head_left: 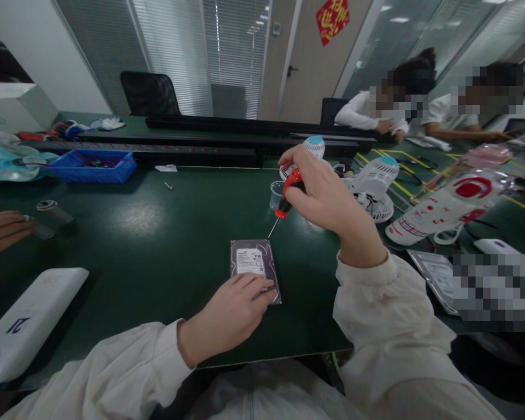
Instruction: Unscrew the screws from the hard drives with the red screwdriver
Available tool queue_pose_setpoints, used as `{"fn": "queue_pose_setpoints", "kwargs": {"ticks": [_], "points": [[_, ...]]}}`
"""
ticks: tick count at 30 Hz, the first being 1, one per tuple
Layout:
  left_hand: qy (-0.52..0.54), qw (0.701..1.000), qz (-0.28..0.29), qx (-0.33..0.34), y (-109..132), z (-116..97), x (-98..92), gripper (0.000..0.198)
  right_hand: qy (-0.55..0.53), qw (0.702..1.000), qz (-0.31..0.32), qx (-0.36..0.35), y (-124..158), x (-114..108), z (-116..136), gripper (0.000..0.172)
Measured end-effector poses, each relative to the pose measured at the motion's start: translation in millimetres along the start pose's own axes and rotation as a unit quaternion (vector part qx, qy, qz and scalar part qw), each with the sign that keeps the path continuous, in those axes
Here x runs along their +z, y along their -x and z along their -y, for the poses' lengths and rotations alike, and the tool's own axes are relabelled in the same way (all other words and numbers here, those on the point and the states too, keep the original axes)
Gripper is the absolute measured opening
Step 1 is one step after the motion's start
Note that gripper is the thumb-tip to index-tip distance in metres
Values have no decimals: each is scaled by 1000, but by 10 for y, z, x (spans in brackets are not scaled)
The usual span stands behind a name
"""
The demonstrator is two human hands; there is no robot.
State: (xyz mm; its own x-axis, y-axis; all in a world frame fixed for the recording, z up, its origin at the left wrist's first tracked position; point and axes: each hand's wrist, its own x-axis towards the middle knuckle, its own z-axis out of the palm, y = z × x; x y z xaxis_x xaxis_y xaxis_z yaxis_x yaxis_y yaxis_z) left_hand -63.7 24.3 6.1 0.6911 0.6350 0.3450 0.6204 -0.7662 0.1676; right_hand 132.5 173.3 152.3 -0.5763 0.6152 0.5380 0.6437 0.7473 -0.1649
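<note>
Right-hand fingers (298,155) grip a screwdriver (284,204) near a clear cup (275,200) and fans (378,174).

Wears long, loose off-white sleeves (126,359), softly wrinkled and wide over the forearms. Has banded cuffs (370,268) at both wrists. Has a bare left hand (233,311) and a bare right hand (320,189). Below the near edge of the table (170,233), shows similar pale cloth (284,394) with a thin vertical line (251,396).

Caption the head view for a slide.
Left hand rests on a hard drive; right hand holds a red-and-black screwdriver at the drive's far right corner.
</note>
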Motion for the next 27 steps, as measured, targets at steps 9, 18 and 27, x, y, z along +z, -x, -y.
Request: {"fn": "queue_pose_setpoints", "kwargs": {"ticks": [9, 18, 27], "points": [[1, 1000, 7, -3, -7, 0, -12, 35, 52, 998, 9, 42, -22, -21, 41, 28], [0, 1000, -12, 5, -5, -2, 2, 34, -52, 998, 11, -15, -14, 14, -21, 25], [-4, 1000, -17, 6, -15, -3, -7, 32, 21, 1000, -3, 15, -4, 55, 23, 24]]}}
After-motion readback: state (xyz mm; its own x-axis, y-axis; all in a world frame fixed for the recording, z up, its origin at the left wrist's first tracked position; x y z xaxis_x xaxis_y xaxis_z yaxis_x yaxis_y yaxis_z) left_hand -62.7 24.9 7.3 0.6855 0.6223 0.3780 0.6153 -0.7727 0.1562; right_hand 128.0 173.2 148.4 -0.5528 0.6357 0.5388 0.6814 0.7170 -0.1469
